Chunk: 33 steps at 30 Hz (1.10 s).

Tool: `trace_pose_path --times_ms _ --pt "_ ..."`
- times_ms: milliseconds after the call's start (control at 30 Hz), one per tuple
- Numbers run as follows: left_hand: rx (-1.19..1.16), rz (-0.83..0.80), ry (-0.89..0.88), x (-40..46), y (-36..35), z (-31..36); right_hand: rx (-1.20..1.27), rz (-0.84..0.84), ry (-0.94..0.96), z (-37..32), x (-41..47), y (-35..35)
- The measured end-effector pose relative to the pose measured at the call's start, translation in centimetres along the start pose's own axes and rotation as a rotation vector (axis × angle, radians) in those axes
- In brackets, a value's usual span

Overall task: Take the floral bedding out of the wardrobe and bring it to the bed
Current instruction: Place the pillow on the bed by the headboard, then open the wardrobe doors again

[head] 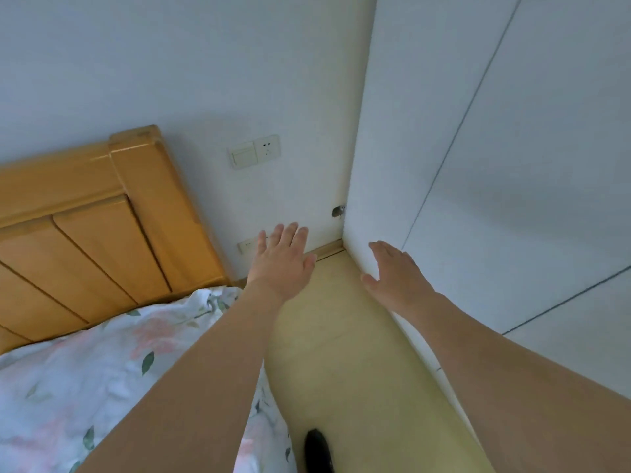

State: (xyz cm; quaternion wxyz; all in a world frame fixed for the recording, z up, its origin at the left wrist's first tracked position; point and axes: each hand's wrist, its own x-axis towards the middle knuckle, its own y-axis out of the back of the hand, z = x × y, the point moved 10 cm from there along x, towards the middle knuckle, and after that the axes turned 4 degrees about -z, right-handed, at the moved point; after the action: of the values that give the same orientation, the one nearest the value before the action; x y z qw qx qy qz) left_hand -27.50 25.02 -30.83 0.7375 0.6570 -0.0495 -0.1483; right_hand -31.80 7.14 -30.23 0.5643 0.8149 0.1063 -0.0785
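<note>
Both hands empty, fingers spread flat: left hand (282,259) over the floor gap, right hand (396,274) just beside the wardrobe (495,165) at 3 o'clock. Doors look closed, so anything inside is hidden. Floral bedding (102,370) lies on the bed at 8 o'clock, below the wooden headboard (102,216); can't tell whether it's the task's piece. Judgement: soft, light, bulky, floppy, not fragile. Scoop folded stack from underneath with both forearms; pinching an edge will unfold it.
</note>
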Motion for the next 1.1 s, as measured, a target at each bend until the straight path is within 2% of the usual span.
trace_pose_path --times_ms 233,567,767,900,1100 --pt "0.038 0.07 -0.209 -4.3 1.2 17.9 0.036 0.158 -0.167 13.3 -13.8 5.5" --pt "0.046 0.125 -0.493 -12.0 2.3 39.9 0.09 0.287 -0.396 27.2 -32.7 10.2" --pt "0.008 0.126 -0.623 -14.0 2.4 50.5 0.221 0.371 -0.487 33.0 -40.6 12.7" --pt "-0.005 0.129 -0.709 -18.9 2.4 57.5 0.293 0.431 -0.501 35.8 -47.5 14.1" --pt "-0.128 0.2 -0.824 -26.3 7.2 66.8 0.344 0.511 -0.513 40.1 -58.0 17.9"
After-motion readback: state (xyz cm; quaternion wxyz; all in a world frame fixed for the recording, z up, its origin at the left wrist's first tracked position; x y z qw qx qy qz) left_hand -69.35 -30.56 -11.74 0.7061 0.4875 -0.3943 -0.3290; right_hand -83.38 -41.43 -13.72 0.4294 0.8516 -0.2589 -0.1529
